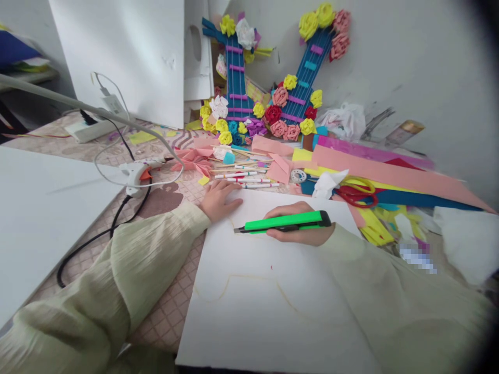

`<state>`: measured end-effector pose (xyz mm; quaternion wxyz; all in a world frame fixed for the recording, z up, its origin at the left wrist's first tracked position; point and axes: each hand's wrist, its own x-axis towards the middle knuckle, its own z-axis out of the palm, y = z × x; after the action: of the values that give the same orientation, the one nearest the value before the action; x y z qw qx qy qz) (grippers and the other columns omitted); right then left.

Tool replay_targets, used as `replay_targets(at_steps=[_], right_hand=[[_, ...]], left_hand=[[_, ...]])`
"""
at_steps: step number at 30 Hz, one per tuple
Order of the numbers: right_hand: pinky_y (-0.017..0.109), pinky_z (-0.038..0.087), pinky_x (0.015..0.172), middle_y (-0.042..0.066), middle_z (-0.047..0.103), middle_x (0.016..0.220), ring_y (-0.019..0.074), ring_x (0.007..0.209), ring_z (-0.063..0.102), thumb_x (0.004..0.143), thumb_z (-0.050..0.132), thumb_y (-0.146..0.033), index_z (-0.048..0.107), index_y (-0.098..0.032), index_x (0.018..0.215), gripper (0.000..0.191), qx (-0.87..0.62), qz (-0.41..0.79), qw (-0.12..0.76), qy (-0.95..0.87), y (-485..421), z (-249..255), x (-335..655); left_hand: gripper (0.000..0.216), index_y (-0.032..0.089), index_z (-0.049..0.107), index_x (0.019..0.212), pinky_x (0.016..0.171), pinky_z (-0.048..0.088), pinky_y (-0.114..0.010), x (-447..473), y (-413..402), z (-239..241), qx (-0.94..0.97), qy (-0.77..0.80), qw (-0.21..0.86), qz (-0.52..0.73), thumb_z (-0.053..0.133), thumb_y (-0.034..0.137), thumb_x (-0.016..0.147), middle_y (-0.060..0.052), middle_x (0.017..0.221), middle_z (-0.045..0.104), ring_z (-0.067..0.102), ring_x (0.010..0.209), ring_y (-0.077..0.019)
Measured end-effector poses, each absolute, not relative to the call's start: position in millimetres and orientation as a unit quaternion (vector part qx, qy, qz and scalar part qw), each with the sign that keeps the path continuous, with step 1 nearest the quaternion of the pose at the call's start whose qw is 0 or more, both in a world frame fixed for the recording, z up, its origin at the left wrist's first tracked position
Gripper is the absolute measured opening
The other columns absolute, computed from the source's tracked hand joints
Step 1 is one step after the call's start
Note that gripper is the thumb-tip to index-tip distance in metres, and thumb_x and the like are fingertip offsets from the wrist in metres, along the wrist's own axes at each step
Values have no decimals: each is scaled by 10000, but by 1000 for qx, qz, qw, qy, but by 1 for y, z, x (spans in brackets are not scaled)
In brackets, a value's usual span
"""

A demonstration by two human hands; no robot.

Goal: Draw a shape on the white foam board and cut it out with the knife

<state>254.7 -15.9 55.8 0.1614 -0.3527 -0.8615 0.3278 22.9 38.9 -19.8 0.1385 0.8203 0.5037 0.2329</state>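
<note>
A white board [273, 301] lies flat in front of me with a faint pencil curve drawn on it. My right hand [300, 235] is closed around a green utility knife [284, 222], whose blade end points left just over the board's far part. My left hand [220, 200] rests with its fingers spread flat on the board's far left corner. Both arms wear pale green sleeves.
A glue gun [136, 171] with a black cord lies at the left, near a power strip [89, 130]. Markers [245, 179], red scissors [356, 193], coloured paper sheets [390, 174] and two blue paper guitars with paper flowers [237, 93] crowd the far side. Another white board [39, 218] is at left.
</note>
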Motion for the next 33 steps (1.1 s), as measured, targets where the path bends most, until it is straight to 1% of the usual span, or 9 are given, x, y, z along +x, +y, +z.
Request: replay_targets(at_steps=[3,6,9,14,17,20,24,30,33], right_hand=[[180,445,547,5,646,696,90,573,547,779,579,-352,657,-164,901,237,-346,320,164,-866,-17,56,254],[180,456,572,4,655,729,87,582,555,784,573,-319,627,-169,1013,280,-328,317,171,-873,-17,56,253],[201,479,651,30,669,838,99,659,589,801,553,-288,602,-172,1088,314,-270,334,181,-885,-15,56,250],[263,486,783,97,660,924,153,846,618,804,559,-257,623,-133,1042,276,-204,356,197,-891,-10,58,247],[290,475,857,99,661,1011,169,960,607,805,557,-246,614,-163,1054,269,-192,362,200,-890,-10,59,247],[278,470,875,83,666,1034,156,980,607,813,541,-227,605,-164,1077,279,-187,355,187,-897,-11,60,247],[270,474,868,101,668,1024,160,968,619,821,532,-211,618,-124,1058,267,-184,346,179,-903,-11,61,246],[254,494,835,99,676,1010,147,931,633,805,561,-177,620,-144,1065,269,-146,336,210,-906,-4,52,248],[255,491,847,107,673,1024,149,944,629,800,568,-167,619,-138,1071,277,-146,341,202,-906,-2,51,249]], left_hand=[[365,232,571,1120,917,306,-423,23,39,-20,820,504,137,233,536,389,792,-59,1134,582,449,1093,-265],[369,239,569,1127,918,306,-424,23,39,-21,821,503,136,234,532,396,796,-57,1136,581,450,1092,-262],[374,233,569,1132,919,303,-423,23,39,-22,822,502,135,234,531,396,797,-60,1138,579,450,1088,-262],[382,230,566,1140,922,304,-422,23,39,-21,824,499,133,233,528,402,800,-59,1142,576,443,1095,-262],[388,250,559,1163,915,301,-428,23,39,-21,827,496,131,231,518,401,809,-57,1142,573,440,1089,-266],[363,280,580,1159,908,295,-421,22,38,-21,832,489,127,229,507,398,823,-53,1128,569,437,1086,-261],[346,282,606,1140,902,289,-415,22,38,-22,836,483,121,229,512,400,829,-60,1122,560,430,1088,-261],[347,276,605,1147,898,285,-417,22,37,-21,840,479,119,224,521,388,830,-66,1122,553,426,1085,-262],[346,277,607,1147,894,283,-415,22,37,-20,842,479,118,220,529,384,827,-67,1126,548,421,1091,-267]])
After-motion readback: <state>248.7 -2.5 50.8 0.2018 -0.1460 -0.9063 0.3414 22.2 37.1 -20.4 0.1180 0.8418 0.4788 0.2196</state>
